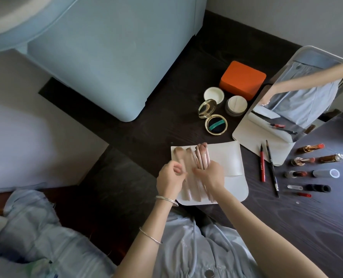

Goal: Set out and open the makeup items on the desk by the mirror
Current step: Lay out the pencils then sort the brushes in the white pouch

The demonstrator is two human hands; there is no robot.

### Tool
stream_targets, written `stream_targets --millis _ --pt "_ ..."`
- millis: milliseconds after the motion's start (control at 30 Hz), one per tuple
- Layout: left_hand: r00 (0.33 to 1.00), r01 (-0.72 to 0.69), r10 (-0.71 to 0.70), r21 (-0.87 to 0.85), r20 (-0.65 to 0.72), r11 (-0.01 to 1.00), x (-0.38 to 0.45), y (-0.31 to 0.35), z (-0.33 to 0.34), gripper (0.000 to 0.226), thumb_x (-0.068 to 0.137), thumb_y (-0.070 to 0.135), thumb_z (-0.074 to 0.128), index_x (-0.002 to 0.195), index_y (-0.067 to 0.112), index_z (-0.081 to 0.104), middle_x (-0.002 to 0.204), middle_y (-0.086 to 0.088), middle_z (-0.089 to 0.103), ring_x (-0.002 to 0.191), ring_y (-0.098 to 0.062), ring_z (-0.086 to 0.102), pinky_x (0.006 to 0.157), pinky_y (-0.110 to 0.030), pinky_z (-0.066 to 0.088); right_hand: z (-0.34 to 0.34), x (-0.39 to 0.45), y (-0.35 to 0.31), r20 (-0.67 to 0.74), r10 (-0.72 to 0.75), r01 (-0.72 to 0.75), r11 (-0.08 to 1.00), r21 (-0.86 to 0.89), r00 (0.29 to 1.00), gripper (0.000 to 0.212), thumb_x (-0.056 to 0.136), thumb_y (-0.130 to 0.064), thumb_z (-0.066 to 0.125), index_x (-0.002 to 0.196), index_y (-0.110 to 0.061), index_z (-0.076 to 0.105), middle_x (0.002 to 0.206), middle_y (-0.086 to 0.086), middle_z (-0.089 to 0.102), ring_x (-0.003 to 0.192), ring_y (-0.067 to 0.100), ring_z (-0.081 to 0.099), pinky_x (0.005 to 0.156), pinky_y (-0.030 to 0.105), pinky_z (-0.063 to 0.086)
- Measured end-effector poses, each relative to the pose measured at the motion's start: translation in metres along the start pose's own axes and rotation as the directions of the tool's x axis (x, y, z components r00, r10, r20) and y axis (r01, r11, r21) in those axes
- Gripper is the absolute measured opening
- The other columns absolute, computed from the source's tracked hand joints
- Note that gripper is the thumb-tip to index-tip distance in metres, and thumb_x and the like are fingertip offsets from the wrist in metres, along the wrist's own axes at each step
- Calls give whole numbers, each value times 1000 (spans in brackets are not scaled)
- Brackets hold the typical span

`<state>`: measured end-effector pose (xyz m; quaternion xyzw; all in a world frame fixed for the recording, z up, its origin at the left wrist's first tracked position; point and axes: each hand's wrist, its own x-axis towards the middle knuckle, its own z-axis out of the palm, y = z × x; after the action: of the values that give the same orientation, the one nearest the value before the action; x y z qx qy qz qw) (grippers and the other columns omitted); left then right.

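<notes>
A white brush pouch (229,157) lies open on the dark desk (162,117), holding several pink-gold makeup brushes (201,157). My left hand (169,178) pinches the handle of one blurred brush over the pouch's left side. My right hand (211,174) rests flat on the other brushes' handles. A gold compact (212,117) lies open behind the pouch. To the right lie a red liner pen (262,164), a black pencil (271,167) and several uncapped lipsticks (310,148). The mirror (300,97) leans at the right.
An orange box (242,80) stands at the back, with an open cream jar (236,105) and its lid (213,95) in front of it. A pale blue appliance (110,57) borders the desk's left side. Loose caps (324,173) lie among the lipsticks.
</notes>
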<state>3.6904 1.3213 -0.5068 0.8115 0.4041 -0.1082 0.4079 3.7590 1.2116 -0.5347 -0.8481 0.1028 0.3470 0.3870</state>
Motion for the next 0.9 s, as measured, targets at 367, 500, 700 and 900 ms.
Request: stream_targets --millis 367,500,700,900 --pt "992 88 -92 57 87 995 13 -7 6 25 78 23 71 88 20 48 105 -4 58 92 -21 57 69 -28 37 10 -6 1 -74 48 -46 999 25 996 15 71 -23 66 77 -10 60 70 6 64 64 26 60 50 26 39" --pt "991 112 -117 66 67 992 11 1 8 35 79 38 69 92 15 46 103 -4 57 92 -26 60 69 -34 45 9 -8 1 -86 53 -49 998 51 995 15 74 -24 67 75 -13 57 73 7 64 67 27 61 51 27 39" --pt "993 100 -114 283 36 954 15 10 13 44 83 43 62 108 8 51 111 -10 63 103 -34 61 74 -37 47 8 -9 -1 -91 62 -52 993 105 994 12 75 -21 66 72 -14 56 67 3 61 63 25 59 51 27 40" --pt "992 106 -120 229 48 968 17 2 11 34 84 35 62 100 6 59 101 -10 68 97 -30 63 73 -34 46 7 -8 0 -112 68 -46 981 186 991 15 77 -25 69 79 -13 60 75 6 65 70 26 62 62 31 46"
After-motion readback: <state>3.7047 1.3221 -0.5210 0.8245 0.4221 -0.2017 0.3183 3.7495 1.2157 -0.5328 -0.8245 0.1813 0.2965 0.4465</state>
